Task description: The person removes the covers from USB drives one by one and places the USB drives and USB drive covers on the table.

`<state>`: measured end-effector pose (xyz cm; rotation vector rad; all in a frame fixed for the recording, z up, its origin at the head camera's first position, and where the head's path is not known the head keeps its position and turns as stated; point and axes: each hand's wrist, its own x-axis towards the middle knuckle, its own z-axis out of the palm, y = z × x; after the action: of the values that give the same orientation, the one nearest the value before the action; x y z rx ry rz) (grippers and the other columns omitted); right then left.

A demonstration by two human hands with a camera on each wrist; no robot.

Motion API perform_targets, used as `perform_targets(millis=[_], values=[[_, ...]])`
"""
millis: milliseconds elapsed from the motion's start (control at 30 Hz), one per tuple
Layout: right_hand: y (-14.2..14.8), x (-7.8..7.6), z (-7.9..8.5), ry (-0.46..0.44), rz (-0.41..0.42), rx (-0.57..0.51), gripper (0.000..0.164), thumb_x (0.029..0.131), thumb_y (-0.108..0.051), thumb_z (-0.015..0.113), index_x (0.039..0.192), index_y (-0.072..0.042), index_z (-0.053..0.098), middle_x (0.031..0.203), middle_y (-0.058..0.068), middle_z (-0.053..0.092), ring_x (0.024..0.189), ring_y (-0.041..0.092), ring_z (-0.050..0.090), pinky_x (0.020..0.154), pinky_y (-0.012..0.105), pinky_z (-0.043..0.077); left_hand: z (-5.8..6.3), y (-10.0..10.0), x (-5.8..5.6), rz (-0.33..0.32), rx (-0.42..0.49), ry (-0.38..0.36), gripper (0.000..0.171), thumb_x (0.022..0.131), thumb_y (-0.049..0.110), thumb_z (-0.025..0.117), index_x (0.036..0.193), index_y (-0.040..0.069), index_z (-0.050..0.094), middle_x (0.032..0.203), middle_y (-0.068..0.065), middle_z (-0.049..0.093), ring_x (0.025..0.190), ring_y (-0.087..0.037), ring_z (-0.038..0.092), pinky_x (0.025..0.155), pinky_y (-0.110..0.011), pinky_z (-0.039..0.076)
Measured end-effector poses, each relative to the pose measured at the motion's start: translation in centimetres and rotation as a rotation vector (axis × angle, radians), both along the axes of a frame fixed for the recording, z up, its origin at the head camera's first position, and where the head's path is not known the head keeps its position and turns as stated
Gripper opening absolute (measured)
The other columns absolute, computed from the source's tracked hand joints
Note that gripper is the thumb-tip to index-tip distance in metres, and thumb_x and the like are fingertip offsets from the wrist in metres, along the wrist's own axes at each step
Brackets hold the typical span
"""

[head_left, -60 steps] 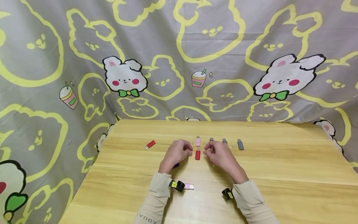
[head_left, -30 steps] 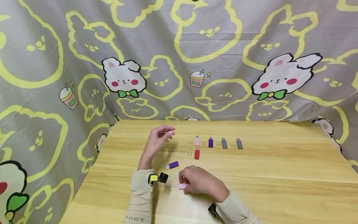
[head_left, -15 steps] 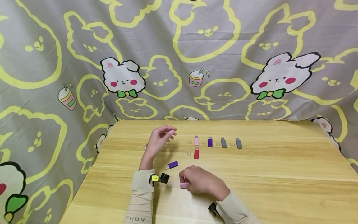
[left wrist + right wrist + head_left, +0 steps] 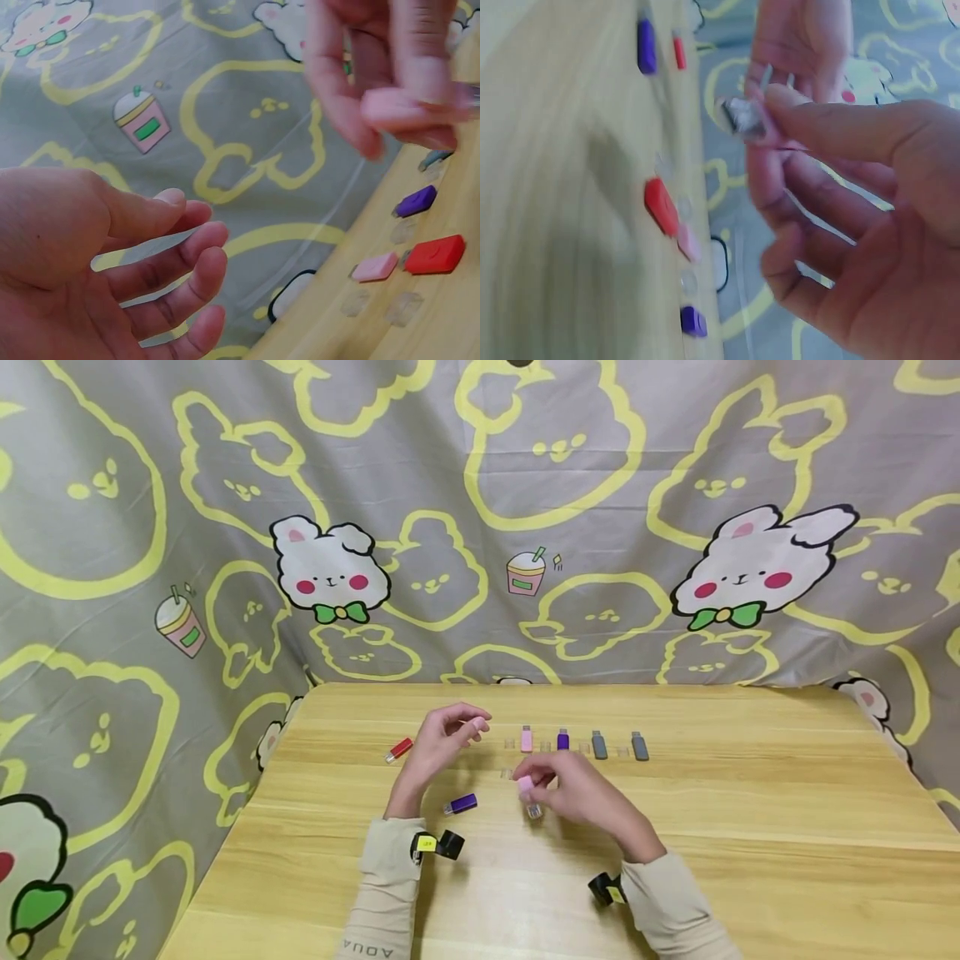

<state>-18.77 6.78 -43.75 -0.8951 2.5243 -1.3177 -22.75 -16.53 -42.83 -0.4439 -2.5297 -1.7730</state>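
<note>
My right hand (image 4: 577,789) pinches a pink USB flash drive (image 4: 526,784) between thumb and fingers, raised over the table. Its metal plug end (image 4: 742,118) points out past the thumb in the right wrist view. My left hand (image 4: 444,742) hovers to the left with bent, relaxed fingers and holds nothing. Beyond the right hand lie an uncapped pink drive (image 4: 527,739) and a purple drive (image 4: 563,740). A red drive (image 4: 435,255) lies on the table too, covered by the right hand in the head view.
Two grey drives (image 4: 599,745) continue the row rightward, with small clear caps (image 4: 510,744) beside the drives. A purple drive (image 4: 461,803) and a red drive (image 4: 400,750) with clear ends lie at the left. A patterned curtain (image 4: 585,635) stands behind the wooden table (image 4: 750,827).
My right hand came down to the pink flash drive at the front, picked it up and carried it toward the row. The left hand moved left off the row, then slightly back right.
</note>
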Motion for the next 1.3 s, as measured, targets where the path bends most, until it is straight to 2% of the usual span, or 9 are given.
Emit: perform_targets(millis=[200, 300, 433, 500, 667, 833, 933, 1100, 1300], values=[[1.8, -1.1, 0.2, -0.062, -0.211, -0.132, 0.010, 0.085, -0.007, 0.074, 0.093, -0.004, 0.070, 0.079, 0.001, 0.070, 0.072, 0.016, 0.066, 0.063, 0.029, 0.054, -0.2, 0.8, 0.0, -0.030, -0.015, 0.004, 0.018, 0.098, 0.002, 0.057, 0.108, -0.005, 0.069, 0.095, -0.015, 0.070, 0.080, -0.027, 0.065, 0.076, -0.060, 0.052], [2.3, -1.4, 0.3, -0.144, -0.263, -0.219, 0.012, 0.084, -0.010, 0.076, 0.091, -0.004, 0.068, 0.078, 0.006, 0.071, 0.073, 0.027, 0.070, 0.066, 0.036, 0.059, -0.3, 1.2, 0.2, -0.077, -0.027, 0.010, 0.017, 0.097, 0.004, 0.060, 0.108, -0.004, 0.070, 0.098, -0.016, 0.071, 0.083, -0.031, 0.065, 0.077, -0.059, 0.053], [2.5, -1.5, 0.4, -0.240, -0.268, -0.322, 0.024, 0.082, -0.018, 0.079, 0.091, -0.001, 0.065, 0.080, 0.011, 0.074, 0.079, 0.038, 0.071, 0.072, 0.052, 0.058, -0.5, 2.1, 0.4, -0.193, -0.066, 0.015, 0.020, 0.095, 0.009, 0.064, 0.112, 0.000, 0.069, 0.110, -0.017, 0.070, 0.092, -0.031, 0.066, 0.080, -0.046, 0.056], [2.5, -1.5, 0.4, -0.245, -0.258, -0.339, 0.027, 0.082, -0.020, 0.079, 0.092, 0.000, 0.064, 0.082, 0.011, 0.074, 0.081, 0.040, 0.070, 0.072, 0.053, 0.057, -0.5, 2.6, 0.5, -0.242, -0.068, 0.011, 0.023, 0.094, 0.009, 0.065, 0.114, -0.002, 0.069, 0.113, -0.016, 0.069, 0.095, -0.029, 0.066, 0.081, -0.039, 0.056], [2.4, -1.7, 0.2, -0.249, -0.244, -0.379, 0.026, 0.084, -0.017, 0.077, 0.092, 0.003, 0.063, 0.084, 0.014, 0.075, 0.082, 0.041, 0.070, 0.071, 0.052, 0.058, -0.6, 3.8, 0.7, -0.262, -0.061, -0.005, 0.018, 0.092, 0.008, 0.068, 0.106, -0.002, 0.071, 0.110, -0.011, 0.071, 0.096, -0.020, 0.066, 0.081, -0.034, 0.057], [2.5, -1.7, 0.1, -0.196, -0.282, -0.342, 0.021, 0.083, -0.014, 0.079, 0.087, 0.001, 0.064, 0.084, 0.013, 0.074, 0.078, 0.031, 0.072, 0.066, 0.035, 0.061, -0.6, 4.5, 0.8, -0.230, -0.077, -0.008, 0.008, 0.089, 0.006, 0.070, 0.097, 0.003, 0.072, 0.100, -0.008, 0.071, 0.089, -0.018, 0.066, 0.079, -0.036, 0.057], [2.6, -1.7, 0.1, -0.138, -0.295, -0.280, 0.021, 0.081, -0.019, 0.080, 0.086, -0.003, 0.068, 0.084, 0.010, 0.072, 0.076, 0.023, 0.071, 0.065, 0.026, 0.059, -0.3, 4.8, 1.1, -0.222, -0.075, 0.002, 0.010, 0.089, 0.003, 0.069, 0.099, -0.001, 0.071, 0.101, -0.013, 0.070, 0.087, -0.024, 0.066, 0.077, -0.040, 0.057], [2.7, -1.8, 0.0, -0.060, -0.268, -0.203, 0.017, 0.082, -0.024, 0.079, 0.088, -0.008, 0.074, 0.083, 0.005, 0.072, 0.075, 0.019, 0.067, 0.069, 0.035, 0.058, 1.2, 5.3, 2.1, -0.226, -0.091, 0.018, 0.011, 0.090, 0.000, 0.067, 0.100, -0.006, 0.070, 0.102, -0.018, 0.069, 0.084, -0.031, 0.065, 0.072, -0.036, 0.056], [2.6, -1.8, -0.1, -0.052, -0.235, -0.133, 0.012, 0.085, -0.019, 0.076, 0.090, -0.008, 0.074, 0.081, 0.003, 0.070, 0.075, 0.016, 0.064, 0.071, 0.038, 0.055, -0.9, 5.3, 1.1, -0.237, -0.108, 0.034, 0.009, 0.090, 0.008, 0.071, 0.098, 0.005, 0.072, 0.097, -0.005, 0.071, 0.084, -0.016, 0.065, 0.074, -0.035, 0.056]])
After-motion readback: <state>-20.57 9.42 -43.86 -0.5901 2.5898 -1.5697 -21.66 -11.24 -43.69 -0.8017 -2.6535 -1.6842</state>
